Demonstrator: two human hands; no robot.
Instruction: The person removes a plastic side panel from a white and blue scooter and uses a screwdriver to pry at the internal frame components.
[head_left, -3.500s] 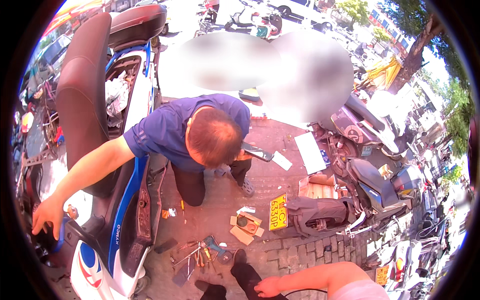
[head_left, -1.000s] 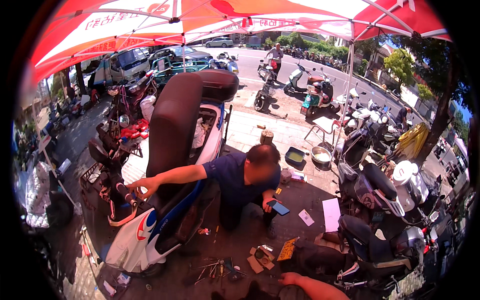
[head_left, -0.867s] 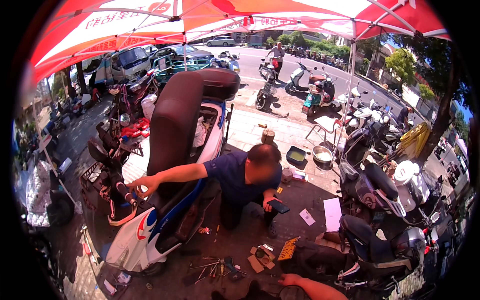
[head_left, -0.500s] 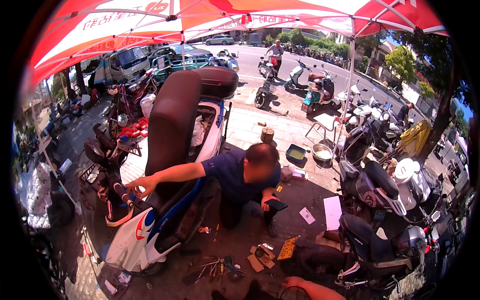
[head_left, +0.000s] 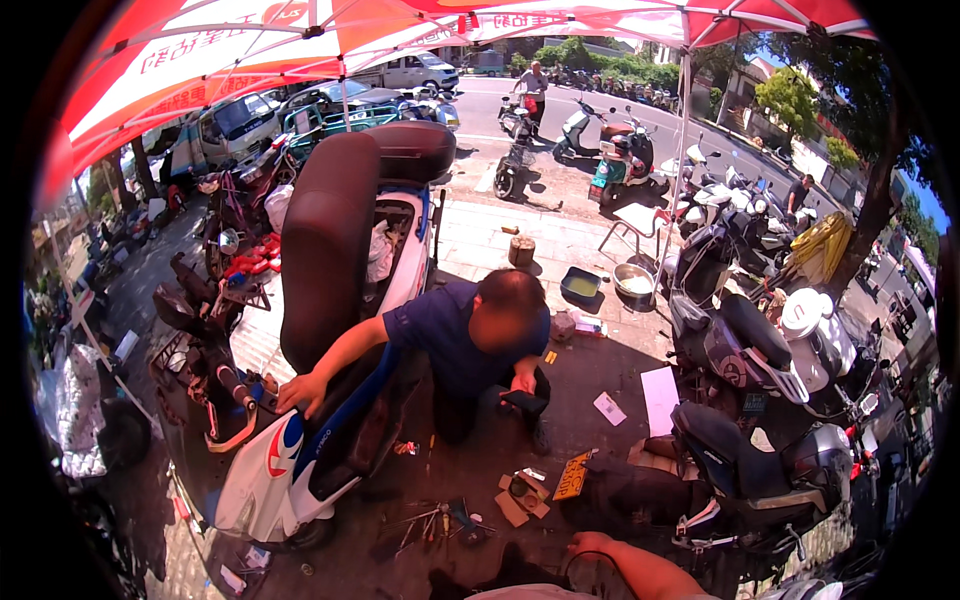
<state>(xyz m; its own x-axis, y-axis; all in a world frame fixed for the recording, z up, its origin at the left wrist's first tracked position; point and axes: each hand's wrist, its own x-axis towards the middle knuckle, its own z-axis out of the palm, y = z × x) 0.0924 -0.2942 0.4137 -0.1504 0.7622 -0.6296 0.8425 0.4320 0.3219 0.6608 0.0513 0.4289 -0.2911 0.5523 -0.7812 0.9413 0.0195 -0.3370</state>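
My right hand (head_left: 588, 545) shows at the lower edge, its bare forearm coming in from the right. A thin dark curved line loops beside it; whether the fingers hold anything is too small to make out. My left hand is out of view. Nearest to my right hand are an opened cardboard box (head_left: 521, 497) and the yellow plate (head_left: 573, 475) of a dark scooter. Several hand tools (head_left: 440, 522) lie on the ground farther left. Across from me a person (head_left: 470, 335) crouches, one hand at a white and blue scooter (head_left: 290, 470), the other holding a dark phone-like slab (head_left: 526, 402).
A raised brown seat (head_left: 330, 240) tops the white and blue scooter. Behind the person stand a black basin (head_left: 580, 285) and a metal pot (head_left: 633, 282). Parked scooters (head_left: 755, 350) crowd the right side. A canopy pole (head_left: 682, 130) rises near the road.
The person's outstretched hand has drawn back toward the scooter's body. The dark slab has shifted slightly. My view has turned a little, and more of my right forearm shows.
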